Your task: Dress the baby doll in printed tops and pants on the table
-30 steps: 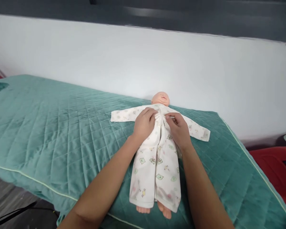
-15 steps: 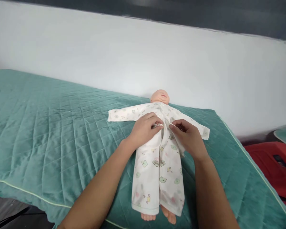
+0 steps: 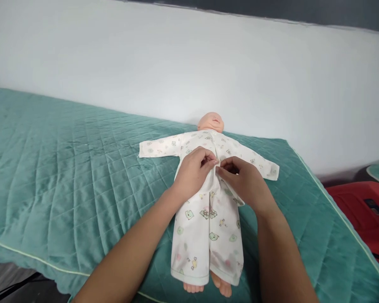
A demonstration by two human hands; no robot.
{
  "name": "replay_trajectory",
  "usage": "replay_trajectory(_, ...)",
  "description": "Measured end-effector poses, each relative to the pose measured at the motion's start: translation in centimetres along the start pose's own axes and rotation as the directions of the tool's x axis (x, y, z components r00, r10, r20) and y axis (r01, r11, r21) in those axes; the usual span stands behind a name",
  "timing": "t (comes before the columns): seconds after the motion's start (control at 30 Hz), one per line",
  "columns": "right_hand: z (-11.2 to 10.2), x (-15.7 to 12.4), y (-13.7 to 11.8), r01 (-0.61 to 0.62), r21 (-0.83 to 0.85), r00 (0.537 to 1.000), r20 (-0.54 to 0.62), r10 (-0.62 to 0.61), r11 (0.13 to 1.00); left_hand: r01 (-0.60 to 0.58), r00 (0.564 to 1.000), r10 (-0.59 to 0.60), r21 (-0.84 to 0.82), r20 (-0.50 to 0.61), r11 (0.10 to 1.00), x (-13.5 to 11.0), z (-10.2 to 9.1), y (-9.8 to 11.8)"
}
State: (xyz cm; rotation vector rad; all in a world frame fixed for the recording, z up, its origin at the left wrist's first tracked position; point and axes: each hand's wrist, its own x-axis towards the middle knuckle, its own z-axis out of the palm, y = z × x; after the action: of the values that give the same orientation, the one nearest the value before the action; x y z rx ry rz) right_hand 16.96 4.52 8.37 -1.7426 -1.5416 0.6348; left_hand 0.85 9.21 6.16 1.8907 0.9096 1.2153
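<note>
A baby doll [image 3: 211,122] lies on its back, head toward the wall and bare feet toward me. It wears a white printed shirt [image 3: 194,143] with long sleeves spread out sideways, and matching trousers [image 3: 192,235]. My left hand [image 3: 196,172] pinches one front edge of the shirt at the belly. Close beside it, my right hand [image 3: 244,179] pinches the opposite front edge, the fingertips of both hands almost touching. Higher up the chest, the two shirt fronts meet. Any fastener between my fingers is too small or hidden to make out.
A green quilted cover [image 3: 82,185] with pale piping lies under the doll. Behind it rises a white wall [image 3: 145,63] with a dark band on top. A red plastic chair or stool [image 3: 360,210] stands to the right, past the cover's edge.
My hands have come closer together, bringing the two shirt edges from a gap to meeting at the belly. The view has shifted slightly.
</note>
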Motion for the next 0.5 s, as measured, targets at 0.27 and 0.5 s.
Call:
replay_trajectory(0.27,0.6,0.4,-0.5,0.125,0.054,0.984,-0.133,-0.117,0.991,0.082,0.996,-0.079,-0.049,0.048,0.995,0.1,-0.5,-0.2)
replay_trajectory(0.5,0.5,0.5,0.6,0.024,0.342,0.998,-0.062,-0.003,0.939,0.152,0.987,-0.146,-0.096,0.066,0.984,0.1,-0.6,-0.1)
